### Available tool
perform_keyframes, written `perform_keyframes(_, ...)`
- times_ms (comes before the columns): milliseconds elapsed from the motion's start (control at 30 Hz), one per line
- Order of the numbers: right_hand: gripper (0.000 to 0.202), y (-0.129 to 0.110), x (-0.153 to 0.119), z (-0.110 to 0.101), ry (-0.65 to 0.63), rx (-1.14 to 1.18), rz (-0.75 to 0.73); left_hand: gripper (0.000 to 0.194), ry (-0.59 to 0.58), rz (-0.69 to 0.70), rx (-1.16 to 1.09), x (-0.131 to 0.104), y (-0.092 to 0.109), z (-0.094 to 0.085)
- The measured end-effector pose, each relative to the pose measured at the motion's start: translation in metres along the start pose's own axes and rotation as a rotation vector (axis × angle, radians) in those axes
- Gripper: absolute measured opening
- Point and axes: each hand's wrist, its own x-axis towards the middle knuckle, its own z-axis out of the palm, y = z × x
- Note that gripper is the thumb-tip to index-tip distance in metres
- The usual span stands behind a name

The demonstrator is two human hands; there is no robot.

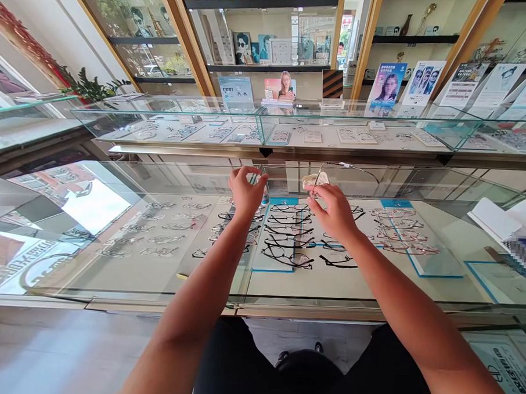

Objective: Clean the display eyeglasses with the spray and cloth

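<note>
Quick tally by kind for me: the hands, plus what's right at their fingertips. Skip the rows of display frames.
Hands: 2, the left hand and the right hand
Thin glasses, in the right hand: 1
Pale crumpled piece, perhaps cloth, at the right fingertips: 1
Small clear container by the left thumb: 1
Total: 5

A glass-topped bench is running across the view. A small clear bottle is standing towards its far side; a crumpled pale cloth is showing nearby, its contact hidden. A white object is sitting at the right. Beneath the glass, eyeglasses are lying in rows, some on blue-edged trays.
</note>
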Motion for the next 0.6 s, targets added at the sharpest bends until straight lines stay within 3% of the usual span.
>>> perform_keyframes(167,0.026,-0.001,0.000,0.000,-0.001,-0.001,0.003,0.039,-0.122,-0.109,0.077,0.004,-0.014,0.008)
perform_keyframes(433,0.026,0.000,-0.001,0.001,0.010,0.001,-0.009,0.030,-0.299,-0.248,0.046,0.009,-0.032,0.012)
perform_keyframes(600,0.025,0.001,0.000,0.001,0.008,0.003,-0.003,0.023,-0.316,-0.275,-0.043,0.010,-0.029,0.013)
